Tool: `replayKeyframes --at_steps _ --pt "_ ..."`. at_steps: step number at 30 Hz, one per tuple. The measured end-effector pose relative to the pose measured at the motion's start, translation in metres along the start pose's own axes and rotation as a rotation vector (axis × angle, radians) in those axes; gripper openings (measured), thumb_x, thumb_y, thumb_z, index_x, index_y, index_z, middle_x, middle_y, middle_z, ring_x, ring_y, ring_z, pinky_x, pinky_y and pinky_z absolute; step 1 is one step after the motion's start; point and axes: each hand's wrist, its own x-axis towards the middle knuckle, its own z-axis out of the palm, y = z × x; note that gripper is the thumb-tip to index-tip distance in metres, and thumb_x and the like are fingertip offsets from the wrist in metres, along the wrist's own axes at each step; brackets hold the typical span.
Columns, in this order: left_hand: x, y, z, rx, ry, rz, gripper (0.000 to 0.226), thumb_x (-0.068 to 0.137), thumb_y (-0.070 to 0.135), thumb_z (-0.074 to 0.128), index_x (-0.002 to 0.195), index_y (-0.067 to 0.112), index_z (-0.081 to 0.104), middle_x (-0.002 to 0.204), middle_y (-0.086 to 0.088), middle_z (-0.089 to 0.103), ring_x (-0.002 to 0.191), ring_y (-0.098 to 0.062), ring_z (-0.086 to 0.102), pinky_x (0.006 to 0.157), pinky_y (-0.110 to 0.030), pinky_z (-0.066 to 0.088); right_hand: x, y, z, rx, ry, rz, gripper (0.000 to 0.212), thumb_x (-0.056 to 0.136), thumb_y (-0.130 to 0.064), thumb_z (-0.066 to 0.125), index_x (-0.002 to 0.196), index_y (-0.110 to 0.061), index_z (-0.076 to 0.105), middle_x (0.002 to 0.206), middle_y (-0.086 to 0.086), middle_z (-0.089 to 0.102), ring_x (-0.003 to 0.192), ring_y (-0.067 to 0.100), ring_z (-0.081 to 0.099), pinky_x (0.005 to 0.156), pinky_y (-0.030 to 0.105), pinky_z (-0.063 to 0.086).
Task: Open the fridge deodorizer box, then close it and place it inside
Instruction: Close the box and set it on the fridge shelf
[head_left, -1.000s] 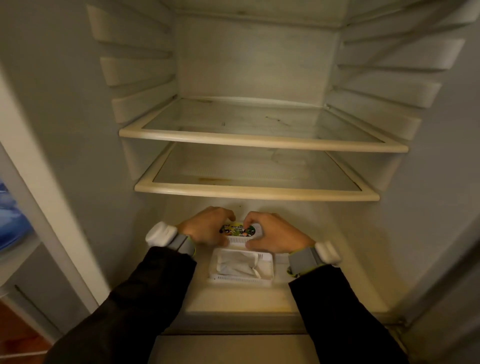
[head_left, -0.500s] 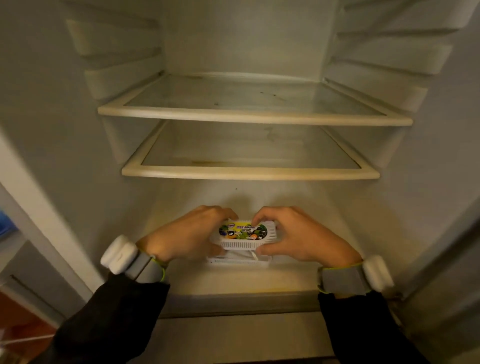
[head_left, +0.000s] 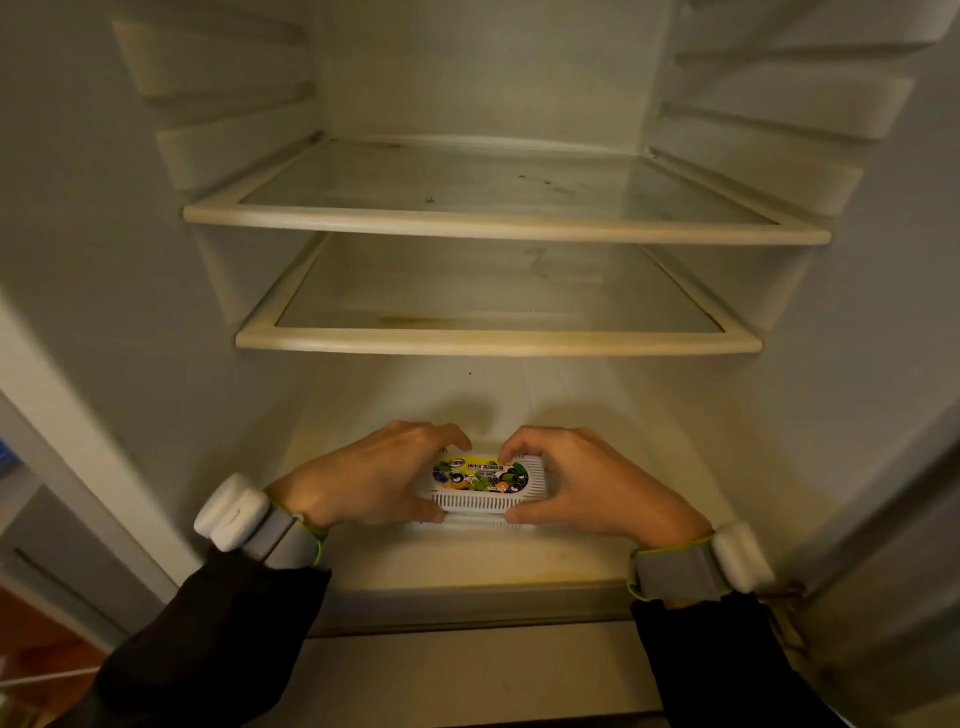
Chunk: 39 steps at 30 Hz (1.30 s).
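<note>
The fridge deodorizer box (head_left: 485, 498) is a small white slotted plastic case with a colourful yellow-green label on its lid. It rests on the fridge floor (head_left: 467, 561), lid down over its base, with only a thin strip of the base showing below. My left hand (head_left: 363, 480) grips its left end and my right hand (head_left: 597, 491) grips its right end, fingers curled over the top and thumbs at the front. The sachet inside is hidden.
Two glass shelves with cream rims sit above, the lower shelf (head_left: 498, 343) close over my hands and the upper shelf (head_left: 506, 226) higher. Ribbed fridge walls stand on both sides. The fridge's front sill (head_left: 467, 605) runs below my wrists.
The lid, tilted up behind the open base a second ago, has come down over the base. The sachet is now covered. Both hands stayed on the box ends.
</note>
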Motion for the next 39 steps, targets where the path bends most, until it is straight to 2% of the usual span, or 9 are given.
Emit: replayKeyframes --at_steps 10,18,25,29,36,39 --pt "-0.001 -0.002 0.001 -0.027 -0.011 0.001 0.060 0.072 0.030 0.079 0.121 0.030 0.044 0.115 0.002 0.059 0.099 -0.013 0.053 0.081 -0.027 0.046 -0.002 0.001 0.004 0.002 0.014 0.006 0.051 0.068 -0.038 0.082 0.112 -0.030 0.059 0.114 -0.008 0.067 0.104 0.012 0.058 0.088 0.035 0.050" --pt "-0.003 -0.006 0.005 -0.023 -0.003 -0.012 0.062 0.071 0.032 0.079 0.121 0.032 0.042 0.113 0.004 0.057 0.098 -0.012 0.049 0.080 -0.025 0.043 -0.001 0.001 0.007 -0.011 0.025 -0.010 0.051 0.068 -0.040 0.080 0.114 -0.033 0.058 0.115 -0.008 0.066 0.105 0.014 0.057 0.089 0.035 0.050" --pt "-0.007 -0.005 0.009 -0.039 0.015 -0.020 0.062 0.071 0.031 0.079 0.120 0.034 0.042 0.111 0.003 0.056 0.099 -0.015 0.050 0.083 -0.031 0.047 -0.003 0.003 0.008 -0.017 0.028 -0.018 0.051 0.069 -0.040 0.078 0.115 -0.034 0.057 0.116 -0.007 0.065 0.106 0.015 0.056 0.089 0.035 0.049" --pt "-0.009 -0.003 0.009 -0.042 0.020 -0.025 0.062 0.071 0.030 0.079 0.120 0.034 0.041 0.112 0.004 0.056 0.101 -0.016 0.051 0.086 -0.036 0.048 -0.002 0.001 0.005 -0.017 0.013 -0.012 0.050 0.070 -0.038 0.080 0.116 -0.033 0.059 0.117 -0.007 0.067 0.100 0.012 0.058 0.086 0.032 0.050" --pt "-0.010 -0.004 0.008 -0.093 0.020 -0.041 0.060 0.071 0.030 0.079 0.120 0.034 0.044 0.112 0.004 0.057 0.102 -0.016 0.052 0.086 -0.037 0.050 -0.004 0.002 0.007 0.023 0.018 -0.008 0.049 0.069 -0.036 0.079 0.113 -0.032 0.060 0.113 -0.004 0.067 0.091 0.014 0.061 0.080 0.037 0.053" --pt "-0.013 -0.006 0.008 -0.134 0.028 -0.048 0.057 0.069 0.035 0.080 0.115 0.037 0.047 0.111 0.008 0.062 0.098 -0.013 0.055 0.084 -0.038 0.052 -0.007 0.005 0.007 0.079 0.030 0.013 0.044 0.068 -0.033 0.083 0.107 -0.028 0.064 0.123 -0.003 0.067 0.096 0.013 0.064 0.083 0.035 0.054"
